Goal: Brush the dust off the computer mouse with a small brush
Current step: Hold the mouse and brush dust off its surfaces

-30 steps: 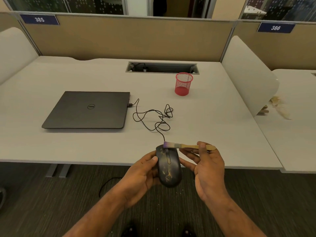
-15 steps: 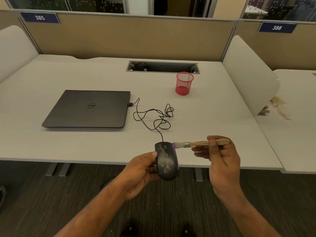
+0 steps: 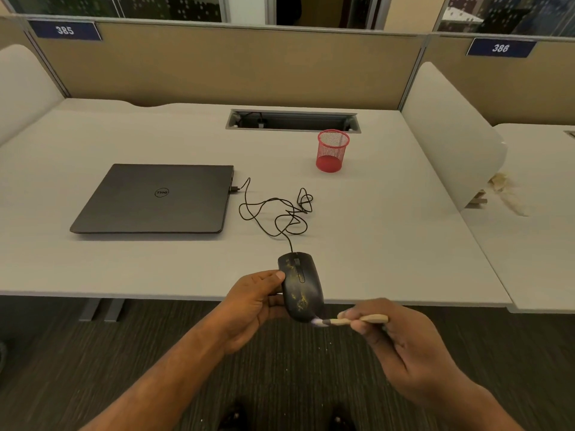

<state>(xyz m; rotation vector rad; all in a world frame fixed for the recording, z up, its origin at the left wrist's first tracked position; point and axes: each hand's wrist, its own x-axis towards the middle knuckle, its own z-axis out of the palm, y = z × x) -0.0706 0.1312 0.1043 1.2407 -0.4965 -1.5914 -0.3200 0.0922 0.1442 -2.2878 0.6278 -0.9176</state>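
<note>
**Mouse held over the desk edge, brush at its rear end**

Mouse (image 3: 300, 286), black and marked with yellowish dust, is seen in the lower centre of the frame, raised over the front edge of the desk (image 3: 389, 244). It is gripped by the left hand (image 3: 253, 306) from its left side, with the thumb laid on the upper left part of its shell. The brush (image 3: 348, 321) is pinched by the right hand (image 3: 401, 349) at its wooden handle, in the lower right of the frame. The pale bristles are placed against the rear end of the mouse, the end nearest to the person, and they look blurred. The handle is pointed to the right, nearly level.

A thin black cable (image 3: 277, 213) is led from the front of the mouse up over the desk in loose loops and is plugged into the right side of a closed dark laptop (image 3: 155, 199), which lies in the left centre of the frame. A red mesh cup (image 3: 332, 150) is set upright above the cable, in the upper centre. Small pale specks are seen on the dark carpet (image 3: 93, 368) under the hands.
</note>
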